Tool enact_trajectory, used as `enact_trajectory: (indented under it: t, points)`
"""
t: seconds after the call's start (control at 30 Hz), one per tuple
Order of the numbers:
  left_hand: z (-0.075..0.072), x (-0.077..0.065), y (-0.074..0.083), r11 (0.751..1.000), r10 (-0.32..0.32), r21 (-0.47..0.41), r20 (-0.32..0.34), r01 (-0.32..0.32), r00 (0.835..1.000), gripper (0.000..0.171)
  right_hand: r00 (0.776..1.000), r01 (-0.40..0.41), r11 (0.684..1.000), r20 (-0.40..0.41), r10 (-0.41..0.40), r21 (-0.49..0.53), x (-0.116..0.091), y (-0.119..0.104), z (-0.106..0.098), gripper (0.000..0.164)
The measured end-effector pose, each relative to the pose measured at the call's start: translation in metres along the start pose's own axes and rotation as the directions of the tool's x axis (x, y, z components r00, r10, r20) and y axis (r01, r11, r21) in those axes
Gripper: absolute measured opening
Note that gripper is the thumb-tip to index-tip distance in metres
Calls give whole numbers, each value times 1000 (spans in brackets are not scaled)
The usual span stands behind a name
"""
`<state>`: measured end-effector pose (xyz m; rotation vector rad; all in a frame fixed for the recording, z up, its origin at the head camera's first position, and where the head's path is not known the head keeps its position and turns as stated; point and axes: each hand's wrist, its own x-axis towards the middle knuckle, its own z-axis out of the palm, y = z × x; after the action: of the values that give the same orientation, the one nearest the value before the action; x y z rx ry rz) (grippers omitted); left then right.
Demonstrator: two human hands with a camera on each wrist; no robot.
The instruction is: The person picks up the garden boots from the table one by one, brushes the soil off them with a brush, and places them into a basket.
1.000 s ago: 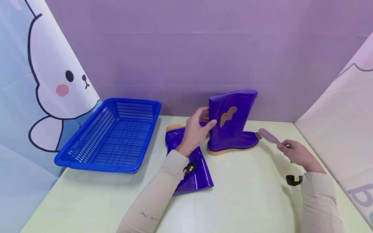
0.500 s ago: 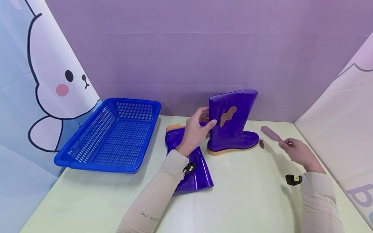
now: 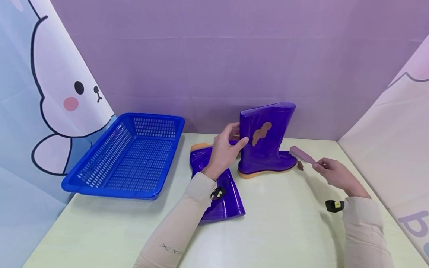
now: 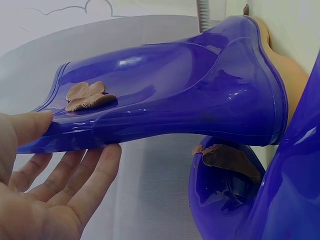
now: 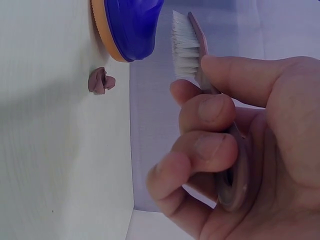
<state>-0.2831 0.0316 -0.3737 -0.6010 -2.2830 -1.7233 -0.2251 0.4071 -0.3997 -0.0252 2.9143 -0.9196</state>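
A purple rain boot [image 3: 264,149] with a tan sole stands upright, toe to the right. My left hand [image 3: 225,152] grips the back of its shaft, thumb on the near side. A brown clay-like patch [image 4: 90,96] sticks to that shaft. My right hand [image 3: 336,174] holds a pink brush [image 3: 303,155] with white bristles [image 5: 185,47] by its handle. The brush head is at the boot's toe; whether it touches cannot be told. On the table beside the toe lies a brown lump [image 5: 101,81].
A second purple boot [image 3: 228,197] lies on its side under my left forearm, with a brown smear [image 4: 230,161] on its foot. To the left stands a blue perforated basket [image 3: 174,149] on the pale table [image 3: 275,230]. A purple backdrop [image 3: 214,67] rises behind.
The brown piece on the boot's toe has come off onto the table. My right hand drew the brush back right, then brought it left to the toe again. The left hand stays still.
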Motion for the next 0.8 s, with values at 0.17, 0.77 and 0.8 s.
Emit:
enact_trajectory:
  t: [0.17,0.77,0.8]
  points:
    - [0,0,1,1000,2,5,-5,-2,1000,47,1000,5,1000,22,-5,-7,3,-1,4,42]
    - [2,-2,4,999,18,31,-3,-18,1000,34,997,-74,997,23,74,26,4,3,13,42]
    - [3,-3,5,999,21,32,-2,-21,1000,32,997,-77,997,19,77,26,6,3,15,41]
